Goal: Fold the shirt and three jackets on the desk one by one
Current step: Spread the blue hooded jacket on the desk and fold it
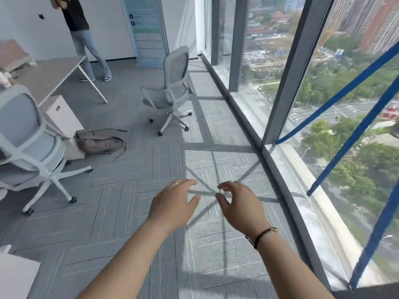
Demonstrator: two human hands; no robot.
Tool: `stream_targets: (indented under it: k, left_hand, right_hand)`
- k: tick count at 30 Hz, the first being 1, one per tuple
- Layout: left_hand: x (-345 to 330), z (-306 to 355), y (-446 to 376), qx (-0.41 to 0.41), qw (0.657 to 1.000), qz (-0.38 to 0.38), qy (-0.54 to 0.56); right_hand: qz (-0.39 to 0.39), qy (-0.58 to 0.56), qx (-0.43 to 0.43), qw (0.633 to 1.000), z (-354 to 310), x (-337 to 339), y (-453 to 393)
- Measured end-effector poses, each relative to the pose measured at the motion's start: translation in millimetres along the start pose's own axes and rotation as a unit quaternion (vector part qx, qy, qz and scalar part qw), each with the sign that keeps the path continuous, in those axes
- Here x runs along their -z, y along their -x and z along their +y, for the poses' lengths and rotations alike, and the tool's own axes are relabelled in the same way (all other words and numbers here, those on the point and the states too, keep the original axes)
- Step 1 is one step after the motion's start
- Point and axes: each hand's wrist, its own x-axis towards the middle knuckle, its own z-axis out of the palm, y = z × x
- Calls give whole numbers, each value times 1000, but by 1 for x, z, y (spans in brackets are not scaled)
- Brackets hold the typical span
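Note:
Both my hands are held out over the grey carpet, side by side and a short gap apart. My left hand (172, 201) wears a ring; its fingers are loosely curved and hold nothing. My right hand (239, 203) has a dark bracelet at the wrist, its fingers relaxed and empty. No shirt or jacket is in view. A white corner (13, 275) at the bottom left may be the desk; I cannot tell.
Floor-to-ceiling windows (323, 104) run along the right. One grey office chair (172, 89) stands ahead, another chair (28, 143) at the left. A backpack (101, 141) lies beside a white cabinet (64, 117). A person (86, 37) stands by a far table (54, 72).

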Motion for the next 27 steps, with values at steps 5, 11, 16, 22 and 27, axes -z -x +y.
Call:
stream_targets:
  k: [5, 11, 16, 22, 27]
  left_hand:
    - [-13, -8, -110, 3, 1000, -6, -5]
    - [-17, -18, -271, -4, 1000, 4, 28]
    - [21, -26, -413, -8, 1000, 9, 26]
    - [53, -28, -540, -2, 999, 27, 39]
    - [47, -45, -638, 29, 999, 30, 28]
  right_hand:
    - [-18, 36, 10, 999, 32, -13, -103]
    - [-7, 69, 12, 998, 53, -9, -257]
    - [17, 85, 23, 996, 49, 12, -395]
    - [26, 65, 30, 997, 58, 7, -522]
    - [0, 43, 54, 998, 84, -18, -638]
